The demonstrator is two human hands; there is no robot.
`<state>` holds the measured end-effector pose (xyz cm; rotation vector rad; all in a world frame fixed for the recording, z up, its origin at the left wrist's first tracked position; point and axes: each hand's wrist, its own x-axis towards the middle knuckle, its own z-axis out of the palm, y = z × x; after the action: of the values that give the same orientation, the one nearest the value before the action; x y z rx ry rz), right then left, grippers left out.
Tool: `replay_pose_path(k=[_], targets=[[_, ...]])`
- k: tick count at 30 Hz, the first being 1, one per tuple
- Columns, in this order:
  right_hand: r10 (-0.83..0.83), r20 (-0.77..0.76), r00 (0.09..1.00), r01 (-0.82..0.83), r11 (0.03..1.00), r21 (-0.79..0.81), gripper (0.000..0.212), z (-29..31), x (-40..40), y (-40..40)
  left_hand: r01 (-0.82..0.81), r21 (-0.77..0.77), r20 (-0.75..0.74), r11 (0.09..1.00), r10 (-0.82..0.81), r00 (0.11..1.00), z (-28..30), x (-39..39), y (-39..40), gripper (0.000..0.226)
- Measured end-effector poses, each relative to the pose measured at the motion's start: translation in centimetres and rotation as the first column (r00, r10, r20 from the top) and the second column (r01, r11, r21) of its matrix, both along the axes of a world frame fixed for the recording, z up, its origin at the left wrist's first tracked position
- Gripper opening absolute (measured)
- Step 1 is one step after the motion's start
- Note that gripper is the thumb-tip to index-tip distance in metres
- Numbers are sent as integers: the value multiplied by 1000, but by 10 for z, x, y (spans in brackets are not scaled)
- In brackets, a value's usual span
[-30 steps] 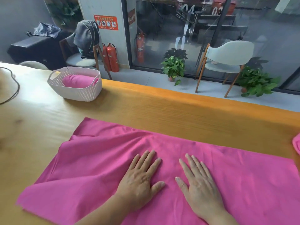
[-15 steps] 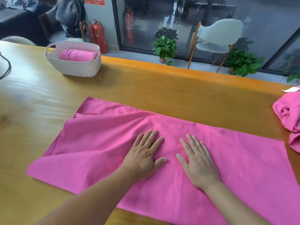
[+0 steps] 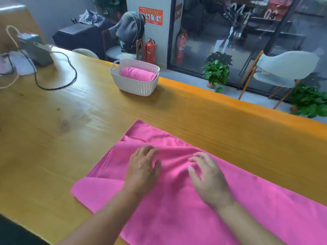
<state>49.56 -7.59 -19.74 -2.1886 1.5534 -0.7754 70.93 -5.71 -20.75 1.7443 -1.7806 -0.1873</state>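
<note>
A large pink cloth [image 3: 221, 206] lies spread on the wooden table [image 3: 62, 138], with folds and wrinkles near its far left corner. My left hand [image 3: 143, 167] rests palm down on the cloth near those folds, fingers slightly bent. Beside it, my right hand [image 3: 207, 175] lies on the cloth with fingers relaxed and loosely spread. Neither hand holds anything. A wrinkle of cloth rises between the two hands.
A white woven basket [image 3: 131, 85] with a rolled pink cloth [image 3: 136, 74] inside stands at the table's far side. A grey device [image 3: 35, 48] with a black cable [image 3: 58, 85] sits at the far left. Chairs, potted plants and fire extinguishers stand beyond the table.
The view swung left, bringing the device and cable into sight. Both hands slid forward on the cloth and their fingers went from flat to slightly bent.
</note>
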Motion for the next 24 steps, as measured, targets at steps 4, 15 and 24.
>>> replay_pose_path(k=[4,15,24], targets=[[185,57,981,-191,973,132,25,20,106,-71,-348,112,-76,931,358,931,-5,65,-8,37],[408,-172,897,-261,802,538,9,38,198,-126,-284,321,-346,904,391,853,6,110,1,14],[552,-286,783,-223,679,700,16,46,196,-129,96,393,-815,914,299,496,21,128,-3,13]])
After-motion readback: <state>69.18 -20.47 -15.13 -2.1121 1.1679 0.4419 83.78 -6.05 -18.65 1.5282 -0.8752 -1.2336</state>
